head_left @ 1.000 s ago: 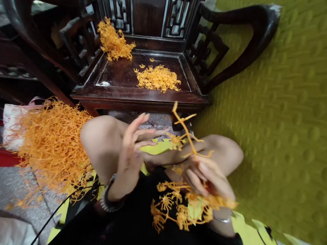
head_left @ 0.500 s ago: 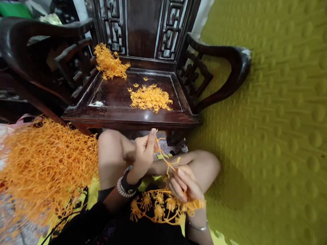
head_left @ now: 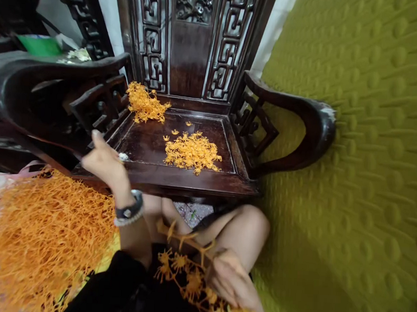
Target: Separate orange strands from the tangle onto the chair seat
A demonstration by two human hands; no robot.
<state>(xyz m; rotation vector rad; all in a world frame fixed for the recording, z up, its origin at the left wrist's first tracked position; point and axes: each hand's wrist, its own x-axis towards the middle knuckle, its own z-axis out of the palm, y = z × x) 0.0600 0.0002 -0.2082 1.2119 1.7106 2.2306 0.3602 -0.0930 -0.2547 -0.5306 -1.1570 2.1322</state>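
Note:
My right hand [head_left: 231, 280], slightly blurred, grips a branched orange plastic strand [head_left: 185, 239] low over my lap. Below it, a chain of spiky orange flower-shaped pieces [head_left: 193, 284] hangs across my dark clothing. My left hand [head_left: 105, 164] is raised near the front left corner of the chair seat, above the edge of a big tangled heap of orange strands [head_left: 48, 231]. Its thumb points up; the other fingers are smeared and turned away, so I cannot see whether they hold anything.
A dark carved wooden chair [head_left: 192, 183] stands in front of me. On its seat lie a pile of small orange pieces [head_left: 193, 150] and an orange cluster [head_left: 146, 105]. An olive-green padded surface [head_left: 369, 184] fills the right side. A green container [head_left: 40, 44] stands back left.
My left hand has come away from the strand and swung left and up towards the chair's corner. My right hand has dropped slightly with the strand. The view has tilted up.

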